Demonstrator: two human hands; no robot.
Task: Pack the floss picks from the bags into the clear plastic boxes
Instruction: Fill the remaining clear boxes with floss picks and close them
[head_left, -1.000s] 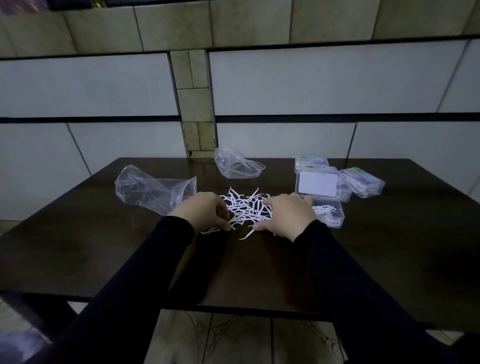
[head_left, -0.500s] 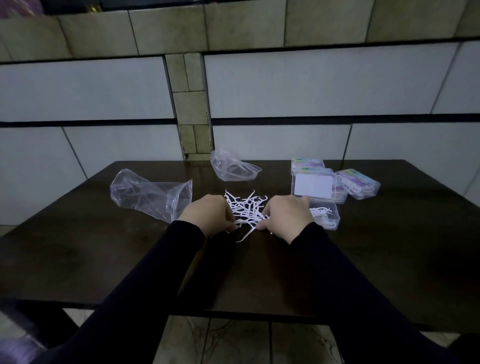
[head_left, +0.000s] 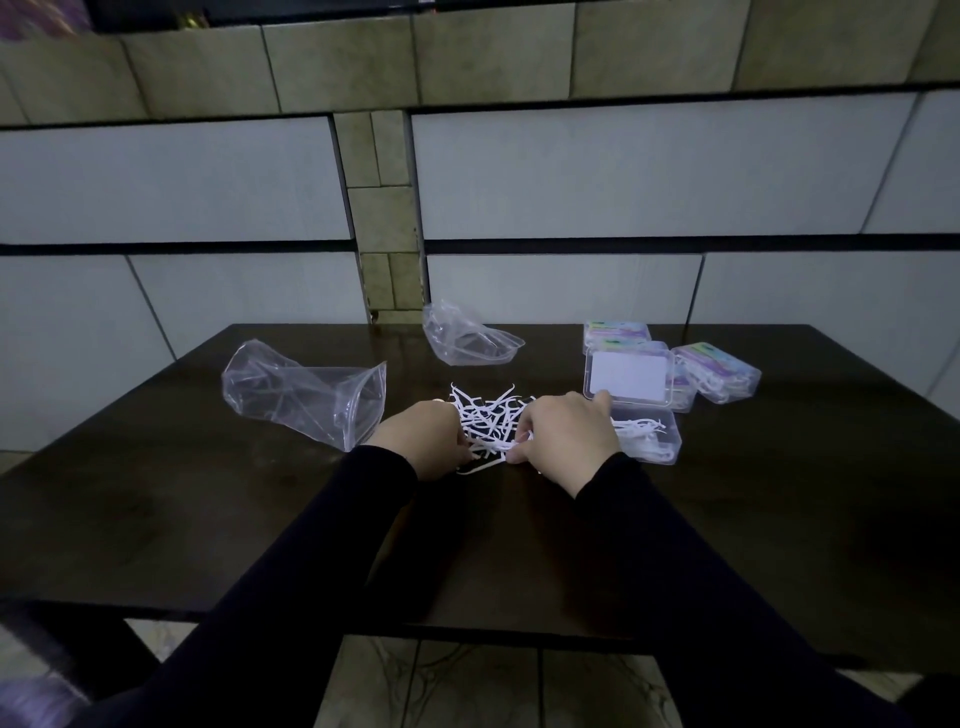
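A loose heap of white floss picks (head_left: 488, 415) lies on the dark table (head_left: 208, 499), roughly at its middle, with both hands at the near edge of the heap. The left hand (head_left: 423, 439) sits at the heap's left side with its fingers curled down into the picks; how many it grips cannot be told, since the fingertips are hidden under the hand. The right hand (head_left: 563, 436) sits at the heap's right side, thumb and fingers curled round a few picks at the near edge, its forefinger reaching toward the far right. Just right of that hand stands an open clear plastic box (head_left: 652, 439) with some picks already inside, its lid (head_left: 629, 376) raised behind it and showing a white label. Farther right and behind lie closed boxes (head_left: 719, 376) filled with picks under coloured labels, one of them tilted. Left of the heap lies a large empty clear bag (head_left: 301, 392) on its side, its mouth toward the hands. Another smaller clear bag (head_left: 467, 340) lies at the far edge of the table, near the tiled wall (head_left: 623, 171). Dark sleeves (head_left: 311, 571) cover both arms.
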